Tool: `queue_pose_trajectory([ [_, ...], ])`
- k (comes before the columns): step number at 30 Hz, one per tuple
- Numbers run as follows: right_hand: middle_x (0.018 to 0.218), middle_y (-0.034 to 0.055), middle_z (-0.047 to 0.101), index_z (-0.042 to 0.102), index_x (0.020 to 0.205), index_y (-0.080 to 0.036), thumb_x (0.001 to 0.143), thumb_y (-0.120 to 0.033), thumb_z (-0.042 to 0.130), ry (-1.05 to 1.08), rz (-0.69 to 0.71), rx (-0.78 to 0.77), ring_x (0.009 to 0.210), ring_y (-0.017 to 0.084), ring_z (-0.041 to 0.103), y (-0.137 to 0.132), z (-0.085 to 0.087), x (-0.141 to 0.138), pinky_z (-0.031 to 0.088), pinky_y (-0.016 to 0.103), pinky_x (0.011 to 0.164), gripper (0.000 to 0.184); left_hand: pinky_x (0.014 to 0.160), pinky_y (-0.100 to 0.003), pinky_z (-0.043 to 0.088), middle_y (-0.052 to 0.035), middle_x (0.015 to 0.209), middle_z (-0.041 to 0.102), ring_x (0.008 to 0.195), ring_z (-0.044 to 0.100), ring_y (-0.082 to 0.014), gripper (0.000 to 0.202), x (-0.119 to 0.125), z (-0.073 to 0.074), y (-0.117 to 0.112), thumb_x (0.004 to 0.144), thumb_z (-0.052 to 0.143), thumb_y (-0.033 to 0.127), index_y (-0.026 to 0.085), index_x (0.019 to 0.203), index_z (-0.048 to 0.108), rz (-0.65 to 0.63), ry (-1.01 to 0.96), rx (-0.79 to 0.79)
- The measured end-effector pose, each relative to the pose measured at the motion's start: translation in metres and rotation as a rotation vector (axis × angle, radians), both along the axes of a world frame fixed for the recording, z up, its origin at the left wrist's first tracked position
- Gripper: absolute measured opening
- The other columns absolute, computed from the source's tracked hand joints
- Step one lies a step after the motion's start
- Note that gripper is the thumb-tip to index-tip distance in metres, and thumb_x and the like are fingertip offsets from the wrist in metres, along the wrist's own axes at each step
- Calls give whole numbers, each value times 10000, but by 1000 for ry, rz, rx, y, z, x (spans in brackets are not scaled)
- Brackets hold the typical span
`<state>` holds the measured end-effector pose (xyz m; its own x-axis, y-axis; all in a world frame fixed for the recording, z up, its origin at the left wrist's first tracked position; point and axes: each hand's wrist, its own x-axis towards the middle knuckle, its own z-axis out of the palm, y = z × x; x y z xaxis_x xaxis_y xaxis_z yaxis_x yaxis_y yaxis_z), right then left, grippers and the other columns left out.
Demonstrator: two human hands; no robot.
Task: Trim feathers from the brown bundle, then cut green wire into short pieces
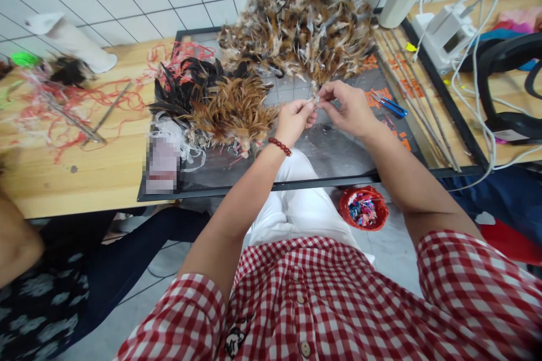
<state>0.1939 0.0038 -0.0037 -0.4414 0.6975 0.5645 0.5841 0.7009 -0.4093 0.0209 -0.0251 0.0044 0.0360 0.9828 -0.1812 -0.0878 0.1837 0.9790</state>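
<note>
My left hand [294, 120] and my right hand [345, 106] meet over a dark cutting mat [339, 152], fingers pinched together on a small bundle of feathers [315, 98] between them. A bead bracelet circles my left wrist. A big heap of brown and grey feathers [300, 22] lies just beyond my hands. To the left sits a smaller tied cluster of brown and black feathers [215, 104].
Blue scissors [392, 105] and several thin sticks [417, 96] lie on the mat's right side. Red thread [84, 101] is tangled on the wooden table at left. A red bowl of scraps [363, 208] sits on the floor. Another person's arm [17, 242] shows at the lower left.
</note>
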Motion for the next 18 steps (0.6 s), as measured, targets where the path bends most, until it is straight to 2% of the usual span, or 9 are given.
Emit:
queue_pose_trajectory([
  [6, 986, 54, 755, 658, 1180, -259, 986, -640, 557, 122, 14, 10, 898, 222, 710, 1, -6, -3, 577, 389, 858, 440, 540, -127, 462, 49, 592, 605, 506, 555, -27, 262, -1, 4, -2, 944, 730, 292, 157, 743, 630, -15, 10, -16],
  [11, 980, 62, 763, 675, 1251, -267, 979, -688, 544, 274, 16, -32, 887, 218, 716, 3, -3, -3, 583, 404, 884, 518, 472, -131, 379, 76, 540, 513, 445, 475, -16, 258, -1, 7, -2, 984, 669, 219, 155, 738, 620, -22, -25, -14],
  [14, 995, 69, 763, 737, 1185, -264, 951, -717, 571, 308, 17, -75, 888, 214, 703, 6, 0, 0, 578, 396, 862, 536, 470, -137, 371, 79, 541, 496, 441, 462, -17, 266, -2, 10, -3, 981, 681, 243, 157, 738, 616, -33, -58, -27],
  [18, 947, 53, 760, 782, 1116, -276, 917, -749, 598, 273, 113, -139, 862, 198, 685, 8, 2, 1, 565, 386, 851, 544, 482, -145, 381, 75, 543, 501, 448, 460, -22, 297, -2, 12, -6, 956, 722, 273, 158, 713, 597, -90, -96, -17],
])
